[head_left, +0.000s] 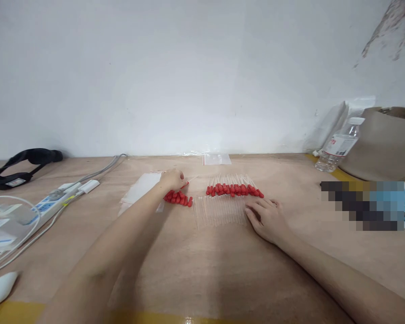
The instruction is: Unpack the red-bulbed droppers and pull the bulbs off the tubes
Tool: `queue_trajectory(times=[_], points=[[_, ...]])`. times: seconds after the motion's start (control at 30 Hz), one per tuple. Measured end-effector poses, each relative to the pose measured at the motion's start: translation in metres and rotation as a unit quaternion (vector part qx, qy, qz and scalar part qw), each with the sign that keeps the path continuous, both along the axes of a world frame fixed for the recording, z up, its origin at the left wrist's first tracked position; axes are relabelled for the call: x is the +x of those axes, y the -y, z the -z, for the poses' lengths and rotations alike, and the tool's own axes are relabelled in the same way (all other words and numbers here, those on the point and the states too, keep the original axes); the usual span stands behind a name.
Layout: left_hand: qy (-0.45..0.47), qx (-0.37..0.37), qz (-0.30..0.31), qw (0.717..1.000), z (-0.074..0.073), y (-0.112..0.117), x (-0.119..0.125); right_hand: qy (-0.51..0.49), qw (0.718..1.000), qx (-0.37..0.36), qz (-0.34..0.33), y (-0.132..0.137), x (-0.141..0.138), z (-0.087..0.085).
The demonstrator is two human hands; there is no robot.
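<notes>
My left hand (173, 180) is closed at the far end of a small cluster of red-bulbed droppers (178, 198), seemingly pinching one with a red tip showing at its fingers. My right hand (267, 219) lies flat with fingers stretched out, touching the right edge of a row of clear glass tubes (220, 211). Behind that row lies a longer line of red-capped droppers (234, 190). A stack of clear plastic bags (140, 191) sits just left of my left hand.
A power strip with cables (42, 208) and a black strap (22, 166) lie at the left. A small zip bag (217, 158) rests by the wall. A water bottle (339, 145) and a beige bag (386, 144) stand at the right.
</notes>
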State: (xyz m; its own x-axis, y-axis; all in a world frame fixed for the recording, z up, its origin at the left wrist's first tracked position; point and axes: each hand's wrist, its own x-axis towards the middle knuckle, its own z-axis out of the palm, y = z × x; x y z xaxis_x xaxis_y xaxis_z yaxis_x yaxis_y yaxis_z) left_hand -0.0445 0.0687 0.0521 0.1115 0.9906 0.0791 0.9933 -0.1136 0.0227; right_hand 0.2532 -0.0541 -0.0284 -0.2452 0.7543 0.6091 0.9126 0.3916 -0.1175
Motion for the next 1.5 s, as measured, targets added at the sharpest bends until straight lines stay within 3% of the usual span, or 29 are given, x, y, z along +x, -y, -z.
queue_trajectory(times=[0.17,0.37,0.47,0.5,0.6,0.8,0.9,1.07,1.33,1.5], points=[[0.008,-0.04,-0.013,0.999,0.01,-0.012,0.002,-0.008,1.0,-0.007,-0.005,-0.001,0.001,0.001],[0.033,0.082,-0.003,0.996,0.002,0.004,0.0,-0.053,0.998,-0.013,0.009,-0.004,0.004,0.005],[0.063,0.142,0.058,0.986,0.002,0.034,0.002,-0.095,0.995,0.01,0.025,-0.009,0.008,0.009],[0.09,0.173,0.109,0.975,0.005,0.046,0.003,-0.105,0.994,0.019,0.027,-0.01,0.009,0.01],[0.137,0.214,0.218,0.942,0.022,0.082,0.011,-0.117,0.992,0.036,0.015,-0.012,0.01,0.01],[0.19,0.209,0.306,0.909,0.058,0.12,0.032,-0.085,0.992,0.047,-0.087,0.003,-0.004,-0.008],[0.197,0.214,0.328,0.899,0.064,0.125,0.039,-0.027,0.989,0.034,-0.141,0.012,-0.019,-0.015],[0.198,0.225,0.348,0.888,0.063,0.126,0.041,0.036,0.983,0.039,-0.173,0.015,-0.042,-0.015],[0.125,0.255,0.394,0.874,0.064,0.125,0.046,-0.011,0.979,-0.028,-0.2,0.022,-0.05,-0.013],[0.07,0.252,0.42,0.869,0.061,0.127,0.048,-0.017,0.975,-0.011,-0.223,0.024,-0.051,-0.018]])
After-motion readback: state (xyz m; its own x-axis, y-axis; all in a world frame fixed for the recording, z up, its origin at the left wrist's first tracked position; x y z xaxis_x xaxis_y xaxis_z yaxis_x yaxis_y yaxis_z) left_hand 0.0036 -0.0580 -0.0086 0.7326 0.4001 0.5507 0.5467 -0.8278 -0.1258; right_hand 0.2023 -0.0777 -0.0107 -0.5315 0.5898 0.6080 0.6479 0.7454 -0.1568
